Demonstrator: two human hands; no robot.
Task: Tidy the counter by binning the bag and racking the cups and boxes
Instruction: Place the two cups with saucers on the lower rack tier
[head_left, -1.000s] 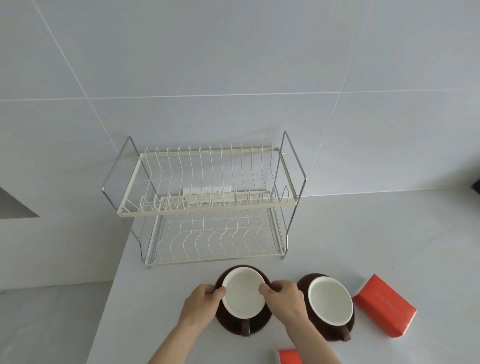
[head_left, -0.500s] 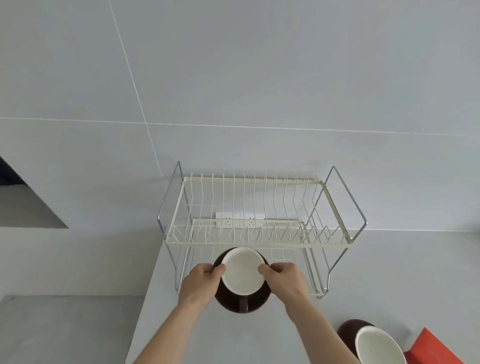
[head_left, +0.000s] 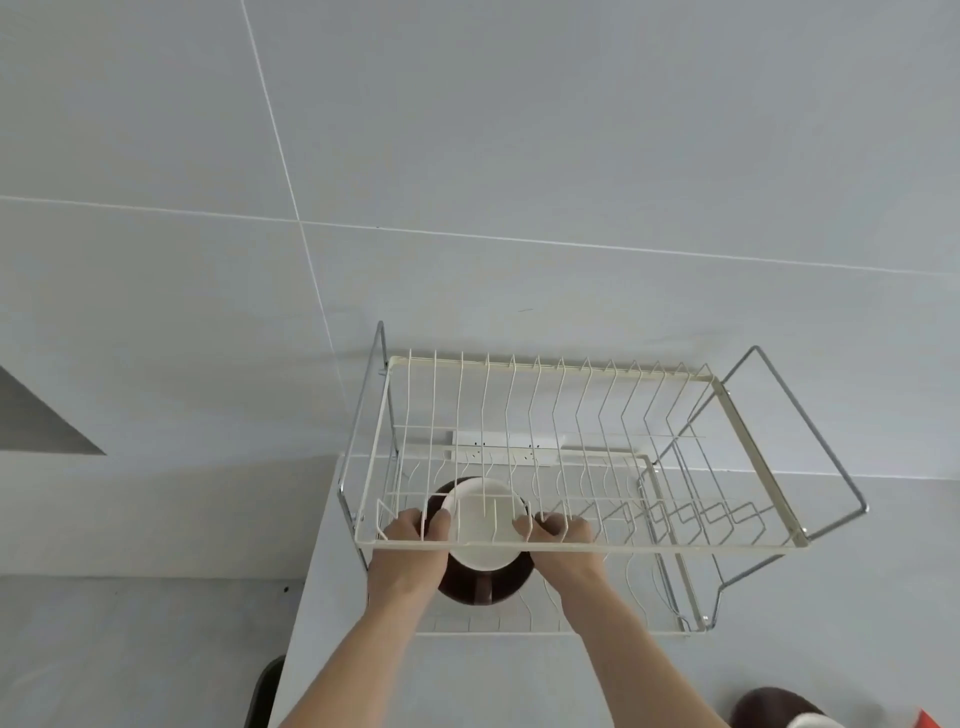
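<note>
A brown cup (head_left: 480, 584) with a white inside and its handle toward me is held by both hands on the lower shelf of the cream wire dish rack (head_left: 582, 545), at its left end, under the upper shelf. My left hand (head_left: 410, 551) grips the cup's left rim and my right hand (head_left: 563, 545) its right rim. Whether the cup touches the shelf I cannot tell. A second brown cup (head_left: 774, 709) shows at the bottom right edge, with a corner of an orange box (head_left: 935, 719) beside it.
The rack stands at the left end of the pale counter (head_left: 519, 686), against the tiled wall. The counter's left edge (head_left: 298, 613) drops to the floor, where a dark object (head_left: 265, 691) sits. A white socket strip (head_left: 501, 448) is on the wall behind the rack.
Both hands have carried the cup forward from the counter in front of the rack into the lower shelf. The view has moved closer to the rack, and the second cup and box slid to the bottom right.
</note>
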